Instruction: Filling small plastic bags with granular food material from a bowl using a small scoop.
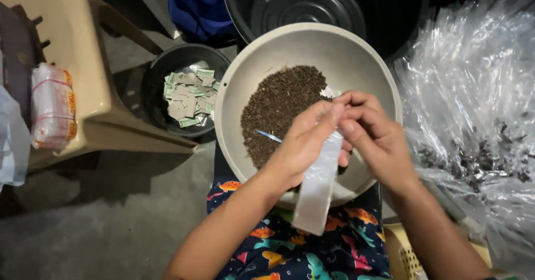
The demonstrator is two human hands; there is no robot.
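A wide beige bowl (pixel 356 51) rests on my lap, holding a heap of dark brown dried bits (pixel 278 110) with a small blue-handled spoon (pixel 269 135) lying in it. Over the bowl's right side my left hand (pixel 304 146) and my right hand (pixel 376 138) meet at the top of a long narrow clear plastic pouch (pixel 317 185). Both hands pinch its upper end. The pouch hangs down across my left wrist toward my patterned clothing (pixel 312 252).
A small black bowl (pixel 161 68) of small green-and-white paper slips stands left of the beige bowl. A beige plastic chair (pixel 83 62) carries a banded bundle of packets (pixel 51 106). A large black tub (pixel 312 4) stands behind. Clear bags with filled pouches (pixel 479 129) pile up at right.
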